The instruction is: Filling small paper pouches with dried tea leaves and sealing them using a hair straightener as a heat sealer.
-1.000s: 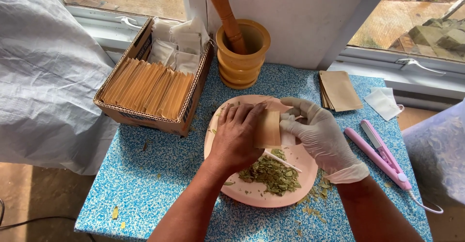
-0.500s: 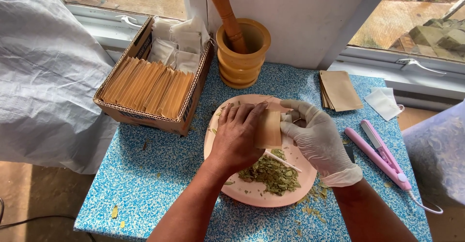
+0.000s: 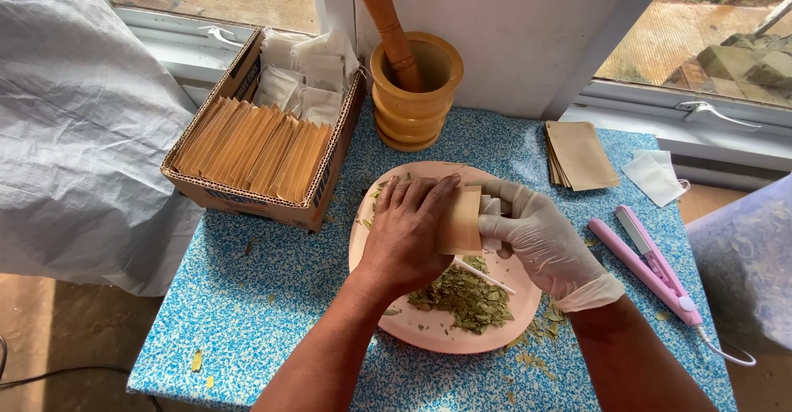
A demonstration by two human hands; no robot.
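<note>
Brown paper sachet [image 3: 459, 221] pinched by left hand [image 3: 404, 235]; gloved right hand [image 3: 540, 239] grips something white, perhaps a filter bag, which could snag.

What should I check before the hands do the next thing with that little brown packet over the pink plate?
1. Brown packet held by both hands: ok, the bare left hand and the gloved right hand both grip it.
2. Packet is over the pink plate, so spills land there: ok.
3. Dried leaves left on the plate: ok, a pile remains.
4. White stick within reach: ok, it lies on the leaves.
5. Packet mouth open: cannot tell, fingers hide it.
6. Pink sealing tool clear of the hands: ok, it lies apart on the blue table.
</note>
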